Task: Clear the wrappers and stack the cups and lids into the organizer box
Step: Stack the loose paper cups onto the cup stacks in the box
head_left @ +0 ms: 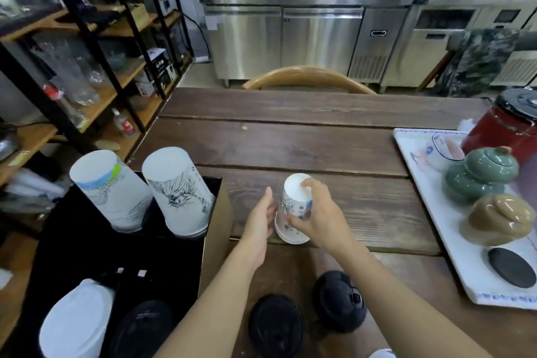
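A small stack of upside-down white paper cups [292, 206] stands on the wooden table [290, 142]. My right hand [312, 219] grips it from the right, fingers on its top and side. My left hand [260, 221] is open just left of the stack, palm facing it. The black organizer box [110, 256] sits at the left with two tall inverted cup stacks [112, 187] [178, 189] in its far slots. White lids [74, 320] and black lids [142, 328] fill its near slots. Two stacks of black lids [276, 325] [338, 301] rest on the table near me.
A white tray [430, 200] at the right holds green and brown ceramic teapots, a black coaster and a glass; a red pot stands behind it. A wooden chair back is across the table. Shelving with glassware lines the left; steel counters fill the back.
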`<state>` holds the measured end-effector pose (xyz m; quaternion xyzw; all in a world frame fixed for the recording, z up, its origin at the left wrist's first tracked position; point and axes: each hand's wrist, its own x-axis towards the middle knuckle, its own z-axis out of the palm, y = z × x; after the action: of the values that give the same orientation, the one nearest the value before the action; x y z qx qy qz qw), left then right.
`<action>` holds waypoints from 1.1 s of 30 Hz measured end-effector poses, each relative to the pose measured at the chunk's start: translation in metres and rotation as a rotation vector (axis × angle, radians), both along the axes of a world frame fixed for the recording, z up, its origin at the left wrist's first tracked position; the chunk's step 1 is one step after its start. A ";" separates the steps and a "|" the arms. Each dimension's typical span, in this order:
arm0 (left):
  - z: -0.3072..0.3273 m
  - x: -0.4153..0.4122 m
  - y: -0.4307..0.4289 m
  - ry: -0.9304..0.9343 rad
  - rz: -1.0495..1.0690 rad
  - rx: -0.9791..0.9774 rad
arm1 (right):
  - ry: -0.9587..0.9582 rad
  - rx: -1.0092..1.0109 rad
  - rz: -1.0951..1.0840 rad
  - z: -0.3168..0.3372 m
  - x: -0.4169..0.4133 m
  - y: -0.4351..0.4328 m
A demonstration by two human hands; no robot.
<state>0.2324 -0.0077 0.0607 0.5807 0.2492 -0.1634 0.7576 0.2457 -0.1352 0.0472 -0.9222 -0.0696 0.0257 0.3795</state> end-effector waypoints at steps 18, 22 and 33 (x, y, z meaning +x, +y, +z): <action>0.057 -0.011 -0.008 -0.318 -0.016 0.224 | -0.086 0.408 -0.153 0.038 -0.006 0.004; 0.126 -0.024 0.013 -0.614 0.044 0.388 | -0.247 0.526 -0.119 0.103 -0.006 0.018; 0.187 -0.056 0.108 -0.802 0.333 0.545 | -0.309 0.505 0.155 0.177 -0.016 0.126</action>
<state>0.1760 0.1007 0.2473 0.7267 0.0615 0.2660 0.6303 0.2300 -0.0088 0.2240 -0.7836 -0.2007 -0.1044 0.5786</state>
